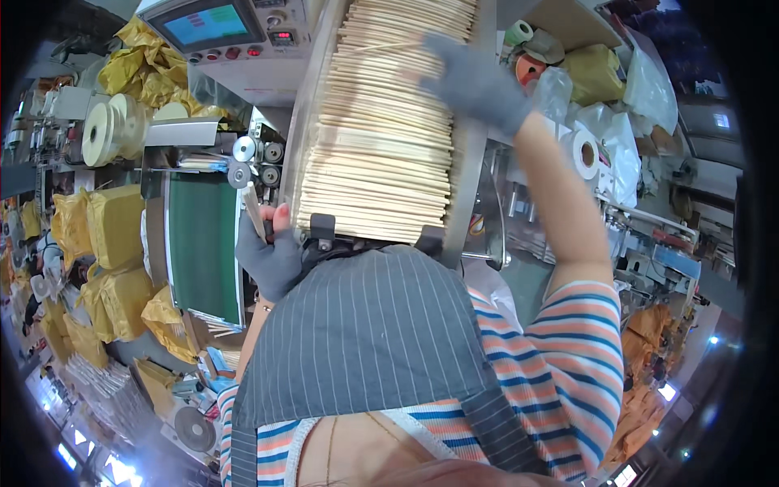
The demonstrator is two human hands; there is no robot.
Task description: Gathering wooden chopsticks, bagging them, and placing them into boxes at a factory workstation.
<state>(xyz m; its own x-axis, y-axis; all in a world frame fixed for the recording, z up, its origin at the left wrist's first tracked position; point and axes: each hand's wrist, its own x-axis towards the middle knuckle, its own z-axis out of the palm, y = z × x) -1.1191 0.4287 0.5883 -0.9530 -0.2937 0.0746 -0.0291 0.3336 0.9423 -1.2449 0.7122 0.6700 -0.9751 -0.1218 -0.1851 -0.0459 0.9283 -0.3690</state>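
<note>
A long metal-sided tray (469, 174) runs away from my body, filled with pale wooden chopsticks (381, 154) lying crosswise in a thick layer. My right hand (475, 85), in a grey fingerless glove, is over the far right part of the layer. It is blurred, with its fingers stretched out and apart, and I see nothing held in it. One chopstick (377, 49) lies at a slant near its fingertips. At the tray's near left corner my left hand (272, 256), gloved alike, is closed around a few upright wooden chopsticks (253, 209). Some of its fingers are hidden.
A control box with a lit screen (204, 31) stands at the far left of the tray. Metal rollers (256, 162) and a green conveyor belt (203, 243) are beside my left hand. Yellow wrapped bundles (118, 223) are stacked further left. White rolls (584, 154) and plastic bags are at right.
</note>
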